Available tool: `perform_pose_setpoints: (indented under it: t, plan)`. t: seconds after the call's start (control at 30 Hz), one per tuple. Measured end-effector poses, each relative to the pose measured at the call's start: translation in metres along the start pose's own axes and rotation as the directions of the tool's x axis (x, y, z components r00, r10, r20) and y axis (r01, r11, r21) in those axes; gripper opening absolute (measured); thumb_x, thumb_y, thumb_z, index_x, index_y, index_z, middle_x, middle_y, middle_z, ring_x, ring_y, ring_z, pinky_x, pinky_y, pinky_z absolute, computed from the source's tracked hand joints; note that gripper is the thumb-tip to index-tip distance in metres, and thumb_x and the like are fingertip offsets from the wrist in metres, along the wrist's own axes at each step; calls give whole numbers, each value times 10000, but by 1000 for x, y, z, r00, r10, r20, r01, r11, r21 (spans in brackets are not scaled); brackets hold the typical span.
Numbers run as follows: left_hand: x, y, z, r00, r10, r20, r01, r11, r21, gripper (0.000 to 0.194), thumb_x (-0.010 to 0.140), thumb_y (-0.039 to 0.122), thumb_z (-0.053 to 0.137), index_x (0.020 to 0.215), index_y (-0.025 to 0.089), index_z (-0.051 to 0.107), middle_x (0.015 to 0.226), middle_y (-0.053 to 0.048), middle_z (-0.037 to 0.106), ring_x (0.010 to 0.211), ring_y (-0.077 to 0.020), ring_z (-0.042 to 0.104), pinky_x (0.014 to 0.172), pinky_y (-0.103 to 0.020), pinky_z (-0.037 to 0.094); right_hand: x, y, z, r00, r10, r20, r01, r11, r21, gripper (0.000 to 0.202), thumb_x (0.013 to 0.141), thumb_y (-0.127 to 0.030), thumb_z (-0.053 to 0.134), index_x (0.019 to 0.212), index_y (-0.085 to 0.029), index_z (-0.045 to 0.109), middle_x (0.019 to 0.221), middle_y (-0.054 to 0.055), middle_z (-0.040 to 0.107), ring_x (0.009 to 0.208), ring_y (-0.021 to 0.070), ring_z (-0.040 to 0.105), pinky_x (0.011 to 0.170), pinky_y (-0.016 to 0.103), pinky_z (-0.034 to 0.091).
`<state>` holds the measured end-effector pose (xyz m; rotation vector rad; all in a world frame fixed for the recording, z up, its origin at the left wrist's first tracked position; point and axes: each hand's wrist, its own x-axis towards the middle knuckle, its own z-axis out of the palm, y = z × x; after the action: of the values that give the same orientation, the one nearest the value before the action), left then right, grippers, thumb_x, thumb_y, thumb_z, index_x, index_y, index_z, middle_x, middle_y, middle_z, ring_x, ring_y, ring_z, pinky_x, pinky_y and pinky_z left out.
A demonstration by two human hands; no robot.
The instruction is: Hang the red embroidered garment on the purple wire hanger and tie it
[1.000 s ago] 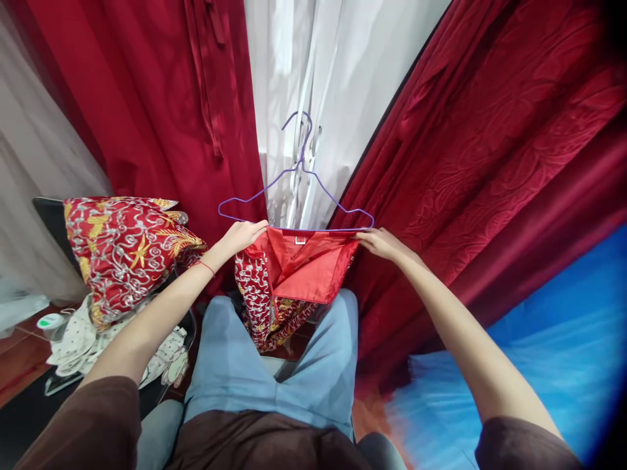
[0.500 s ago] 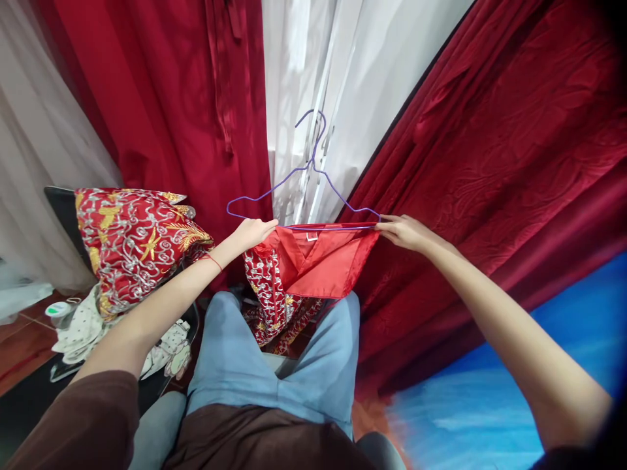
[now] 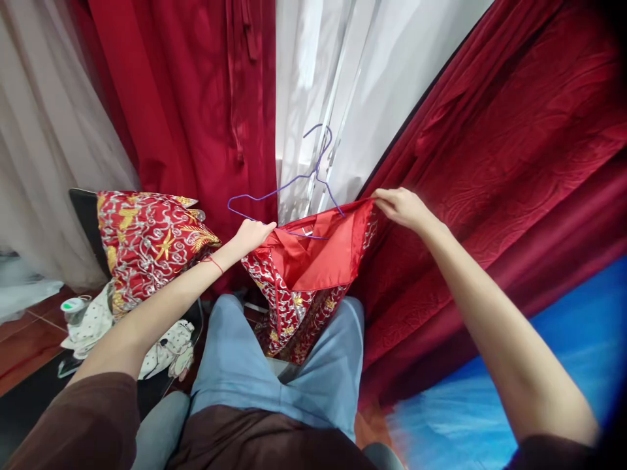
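A red garment (image 3: 323,258) with a plain red lining and a silver-and-gold pattern hangs between my two hands, above my knees. My left hand (image 3: 253,235) is closed on its upper left edge, where the purple wire hanger (image 3: 289,185) also passes. Higher up, my right hand (image 3: 399,205) pinches the garment's upper right corner. The hanger's hook points up; its right end goes behind or inside the red cloth, so that part is hidden. A small white label (image 3: 307,231) shows at the neckline.
Another red patterned garment (image 3: 151,241) lies over a black chair (image 3: 81,209) at the left. Below it are white dotted cloth (image 3: 93,323) and a jar with a white-green lid (image 3: 73,305). Red curtains (image 3: 196,98) and blue tulle (image 3: 465,411) surround the spot.
My right hand has moved up, raising the garment's right corner above the left. The hanger's right end, seen at my right hand before, is now within the cloth.
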<state>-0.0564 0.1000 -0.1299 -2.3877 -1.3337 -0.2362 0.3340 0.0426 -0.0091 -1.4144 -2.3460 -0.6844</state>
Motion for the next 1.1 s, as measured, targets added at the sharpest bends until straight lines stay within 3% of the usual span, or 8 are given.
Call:
perform_pose_setpoints:
  t: [0.2,0.43,0.57,0.67,0.77,0.93,1.0,1.1]
  plan:
    - [-10,-2,4,998,-68,4,68,997,-24,401,1017,319,319,1313,188,555,929,-198,737,889,-328,729,664,-338,426,32,-40,22,919,128,-373,-4,949,316,283,954,-432,462,929,-210,635,1170,128,583,1061,263,578,868,416,501]
    - [-20,8,8,992,-129,6,129,988,-84,432,1022,294,290,1378,151,488,934,-201,738,895,-325,731,701,-347,466,21,-73,68,994,43,-97,5,894,447,311,960,-468,434,840,-214,567,919,87,617,887,234,582,873,404,486]
    - [-22,11,10,991,-132,-4,130,985,-113,430,1023,284,296,1390,148,474,937,-193,736,879,-315,732,714,-345,477,13,-78,78,980,124,-156,-47,906,420,312,977,-465,383,885,-215,547,876,82,626,837,229,582,825,370,477]
    - [-18,11,11,984,-173,-27,169,978,-125,448,1034,303,275,1404,133,460,916,-188,735,874,-308,733,710,-332,478,11,-83,82,961,219,-171,-134,905,405,372,974,-469,386,1177,-175,492,903,85,648,756,231,602,743,348,472]
    - [-21,6,15,973,-210,-93,195,969,-152,507,1038,385,284,1446,111,406,874,-158,734,844,-292,731,690,-311,476,9,-91,84,958,270,-98,-234,931,281,486,997,-452,318,1359,-130,368,945,116,688,729,256,636,656,320,429]
    - [-51,-2,24,949,-228,-217,168,951,-261,714,976,430,475,1538,82,205,1099,-146,706,951,-245,706,781,-290,503,9,-102,83,955,296,16,-296,955,4,442,1032,-397,198,1212,-129,500,932,167,723,749,285,656,593,303,325]
    - [-67,-1,27,938,-315,-144,272,928,-253,767,929,411,546,1531,63,224,1285,-207,624,1125,-288,650,846,-318,511,10,-104,82,950,313,17,-312,950,-32,435,1036,-387,195,1190,-125,506,917,170,725,745,285,653,582,304,295]
    - [-84,0,29,873,-441,209,478,859,-182,537,889,325,558,1349,52,516,1276,-252,624,1173,-357,625,874,-379,516,11,-105,81,951,307,24,-306,951,-35,421,1038,-383,202,1185,-128,502,913,167,726,736,280,649,578,305,276]
